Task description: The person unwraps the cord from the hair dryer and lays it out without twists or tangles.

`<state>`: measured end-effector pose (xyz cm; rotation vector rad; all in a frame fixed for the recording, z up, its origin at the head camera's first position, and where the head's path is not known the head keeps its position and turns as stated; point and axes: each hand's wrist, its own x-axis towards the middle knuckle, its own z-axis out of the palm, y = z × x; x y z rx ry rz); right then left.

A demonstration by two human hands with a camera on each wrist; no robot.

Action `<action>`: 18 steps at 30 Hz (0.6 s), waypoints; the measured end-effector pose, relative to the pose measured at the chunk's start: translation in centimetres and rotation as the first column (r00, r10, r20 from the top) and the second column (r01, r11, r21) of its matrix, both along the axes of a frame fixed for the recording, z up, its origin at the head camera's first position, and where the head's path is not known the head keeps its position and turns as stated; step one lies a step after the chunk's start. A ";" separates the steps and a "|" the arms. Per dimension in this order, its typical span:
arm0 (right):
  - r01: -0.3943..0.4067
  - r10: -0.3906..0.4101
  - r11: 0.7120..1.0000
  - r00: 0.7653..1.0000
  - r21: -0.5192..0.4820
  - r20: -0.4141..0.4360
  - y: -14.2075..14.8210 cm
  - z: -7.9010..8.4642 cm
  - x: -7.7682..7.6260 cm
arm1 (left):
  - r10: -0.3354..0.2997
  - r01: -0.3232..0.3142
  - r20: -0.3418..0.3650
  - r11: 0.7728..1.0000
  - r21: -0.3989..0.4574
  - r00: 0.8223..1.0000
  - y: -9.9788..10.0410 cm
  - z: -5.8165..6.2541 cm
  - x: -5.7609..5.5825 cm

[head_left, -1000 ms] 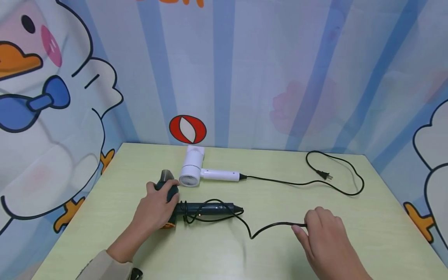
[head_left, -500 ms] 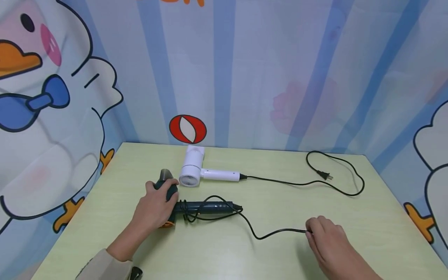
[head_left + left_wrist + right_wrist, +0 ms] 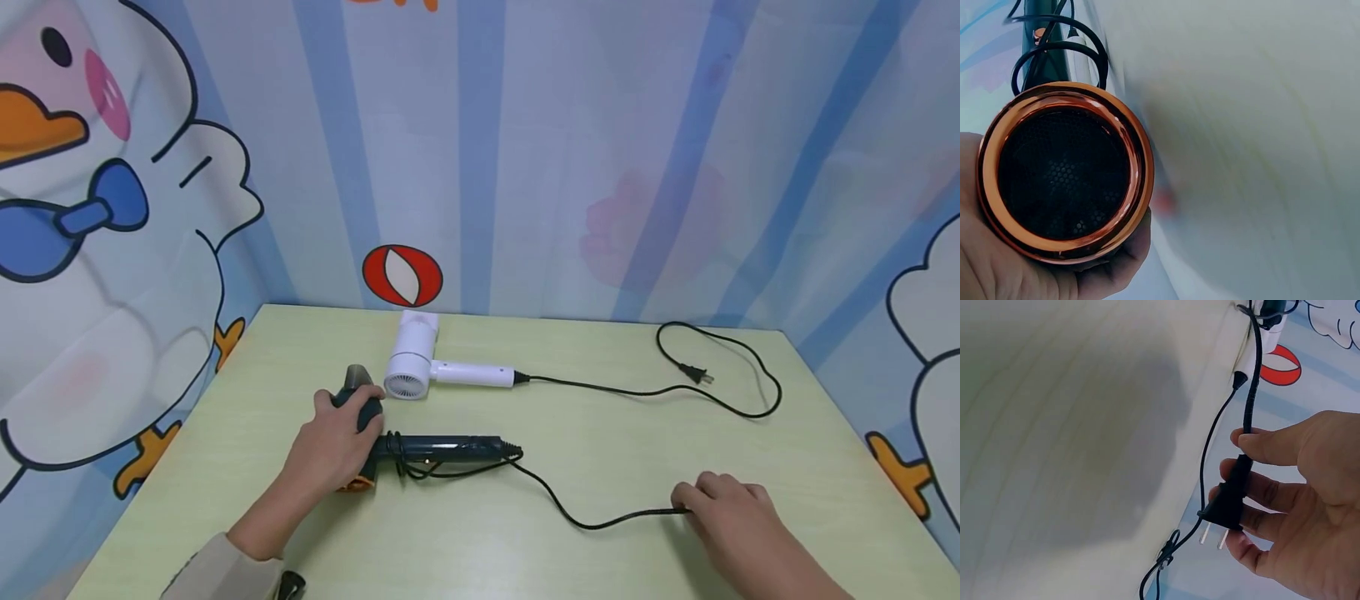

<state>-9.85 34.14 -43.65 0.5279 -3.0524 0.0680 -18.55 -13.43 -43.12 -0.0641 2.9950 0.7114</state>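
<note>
Right hand (image 3: 738,525) has shifted rightward, pinching the cord (image 3: 588,527); left hand (image 3: 330,446) grips the dark hairdryer (image 3: 461,448).

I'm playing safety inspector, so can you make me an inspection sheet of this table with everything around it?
Surface: pale wood-grain table.
Job's things: dark hair dryer with copper-coloured rim; its two-prong plug.
Clutter: white hair dryer lying farther back, untouched.
Grips: left grip holds the dark dryer's head; right grip holds its plug.
Cables: the dark dryer's cord loops round its handle, then runs to the right grip; the white dryer's cord curls towards its own unconnected plug.
Surroundings: blue-striped backdrop with a cartoon duck.
</note>
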 end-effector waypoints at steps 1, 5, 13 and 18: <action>0.002 -0.002 1.000 1.000 0.013 0.006 0.2 0.0 0.0 | -0.001 0.001 0.002 1.000 0.001 1.000 0.0 0.0 0.0; 0.014 -0.015 0.998 0.999 0.057 0.030 0.9 -0.1 -0.3 | 0.001 -0.001 0.002 1.000 0.004 1.000 0.0 0.2 0.2; 0.043 -0.047 0.998 0.993 0.037 0.106 2.1 -0.7 -0.8 | -0.001 0.000 0.011 1.000 0.022 1.000 0.0 0.6 0.5; 0.122 -0.124 0.992 0.972 0.024 0.202 3.3 -1.3 -1.3 | -0.005 0.005 0.009 0.999 0.040 1.000 -0.1 0.9 0.7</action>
